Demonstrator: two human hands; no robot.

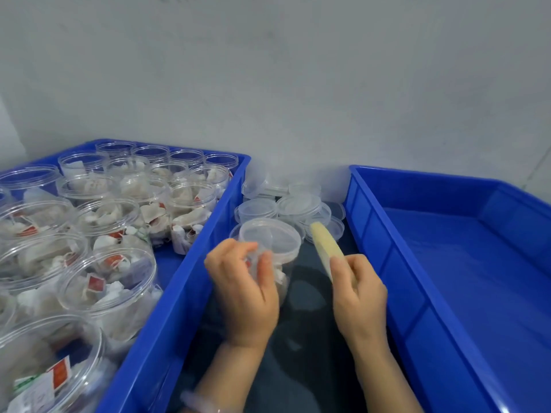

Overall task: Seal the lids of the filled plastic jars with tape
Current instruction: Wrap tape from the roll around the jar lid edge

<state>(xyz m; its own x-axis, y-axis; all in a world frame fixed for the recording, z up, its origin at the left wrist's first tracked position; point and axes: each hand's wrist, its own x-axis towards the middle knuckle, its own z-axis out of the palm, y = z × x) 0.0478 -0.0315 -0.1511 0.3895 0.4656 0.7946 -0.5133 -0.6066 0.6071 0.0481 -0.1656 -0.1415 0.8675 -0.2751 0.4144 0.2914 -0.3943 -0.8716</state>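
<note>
- One lidded jar [274,239], clear and round with pale packets inside, is held over the dark table [304,338].
- The left hand [244,287] curls round its side.
- The right hand [357,290], at the jar's 3 o'clock, clasps one yellowish roll of tape [323,245].
- Roughly eight loose lids [298,204] heap at 12 o'clock.
- One blue tray [179,293] at 9 o'clock holds over a dozen open jars [107,216]; a second tray [447,263] is at 3 o'clock.

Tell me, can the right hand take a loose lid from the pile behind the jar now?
Probably not yet: the right hand grips the tape roll, so it is busy, though nothing blocks the way to the lids.
</note>
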